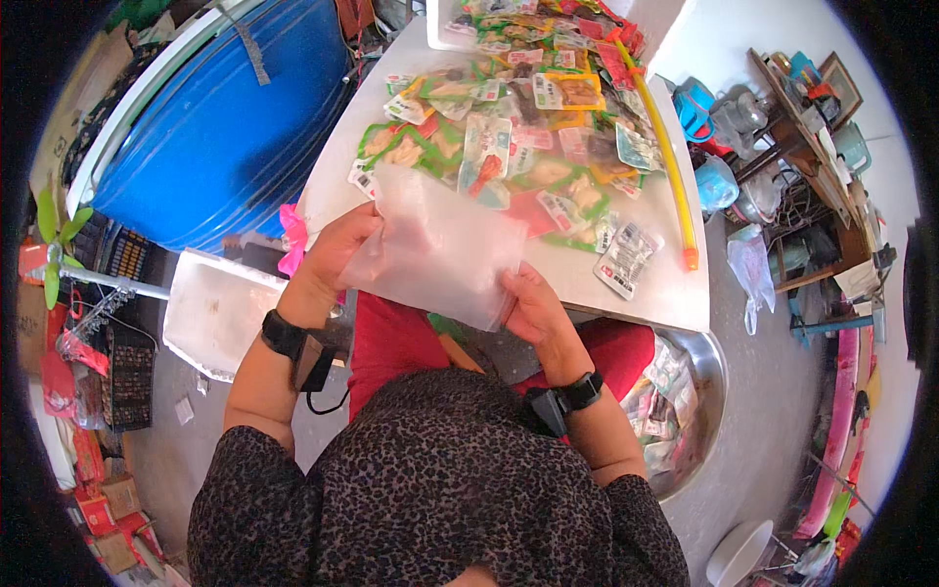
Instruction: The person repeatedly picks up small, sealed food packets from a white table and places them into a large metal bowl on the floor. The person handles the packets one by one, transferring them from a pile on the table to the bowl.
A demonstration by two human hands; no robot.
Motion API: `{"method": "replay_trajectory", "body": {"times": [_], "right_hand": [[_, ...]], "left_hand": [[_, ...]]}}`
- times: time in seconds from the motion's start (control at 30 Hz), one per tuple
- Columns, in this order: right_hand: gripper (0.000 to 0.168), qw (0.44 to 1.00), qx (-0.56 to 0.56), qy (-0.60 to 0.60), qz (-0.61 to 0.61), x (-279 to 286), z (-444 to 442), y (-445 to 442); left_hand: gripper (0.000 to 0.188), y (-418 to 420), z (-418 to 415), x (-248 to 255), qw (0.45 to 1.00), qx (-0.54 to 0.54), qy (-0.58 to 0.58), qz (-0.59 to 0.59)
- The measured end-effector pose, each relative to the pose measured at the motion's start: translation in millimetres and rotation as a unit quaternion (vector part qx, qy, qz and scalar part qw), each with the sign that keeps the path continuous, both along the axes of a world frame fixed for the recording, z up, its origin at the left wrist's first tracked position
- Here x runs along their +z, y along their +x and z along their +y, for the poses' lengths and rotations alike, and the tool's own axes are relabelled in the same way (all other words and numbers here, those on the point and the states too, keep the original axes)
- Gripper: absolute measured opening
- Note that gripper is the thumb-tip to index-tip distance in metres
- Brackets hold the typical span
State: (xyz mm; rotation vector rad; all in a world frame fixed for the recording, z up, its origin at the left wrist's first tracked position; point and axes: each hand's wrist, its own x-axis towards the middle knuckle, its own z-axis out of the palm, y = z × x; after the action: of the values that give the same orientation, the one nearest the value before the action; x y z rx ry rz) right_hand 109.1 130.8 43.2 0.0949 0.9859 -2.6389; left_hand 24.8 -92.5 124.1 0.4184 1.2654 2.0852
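Note:
A translucent plastic bag (440, 253) is stretched between my two hands above the near edge of the white table (653, 293). My left hand (341, 242) pinches its left end, and my right hand (532, 301) grips its lower right corner. Beyond the bag lies a heap of small sealed food packets (543, 139), several with green or orange borders and pale food inside. One silver packet (629, 258) with printing lies apart from the heap, to the right of the bag. I cannot tell whether the bag contains anything.
A yellow tube (664, 158) runs along the table's right side. At the far end stands a white foam box (444, 29) with more packets. Below right, a metal basin (715, 411) holds several packets. Another white foam box (220, 315) is at my left, near a blue panel (227, 125).

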Motion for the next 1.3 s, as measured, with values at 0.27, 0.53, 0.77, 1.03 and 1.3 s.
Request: {"method": "replay_trajectory", "body": {"times": [0.27,0.53,0.77,1.03,1.3], "right_hand": [[0.009,0.972,-0.033,0.232,0.013,-21.5,-8.2,-42.7],[0.008,0.948,-0.072,0.311,0.005,-37.7,-27.9,-66.7],[0.009,0.978,-0.098,0.184,-0.025,-32.2,-19.3,-53.0],[0.013,0.974,-0.079,0.201,-0.067,-26.1,-23.1,-50.3],[0.012,0.964,-0.064,0.252,-0.06,-26.8,-16.4,-48.2]], "left_hand": [[0.013,-68.8,-48.7,-117.3,0.97,0.142,-0.198,-0.013],[0.015,-23.5,35.0,-110.5,0.83,0.237,-0.299,0.407],[0.026,4.0,69.4,-101.8,0.865,0.077,-0.379,0.321],[0.025,8.5,79.9,-99.4,0.807,0.115,-0.458,0.354],[0.025,14.3,80.8,-91.1,0.805,0.12,-0.439,0.381]]}}
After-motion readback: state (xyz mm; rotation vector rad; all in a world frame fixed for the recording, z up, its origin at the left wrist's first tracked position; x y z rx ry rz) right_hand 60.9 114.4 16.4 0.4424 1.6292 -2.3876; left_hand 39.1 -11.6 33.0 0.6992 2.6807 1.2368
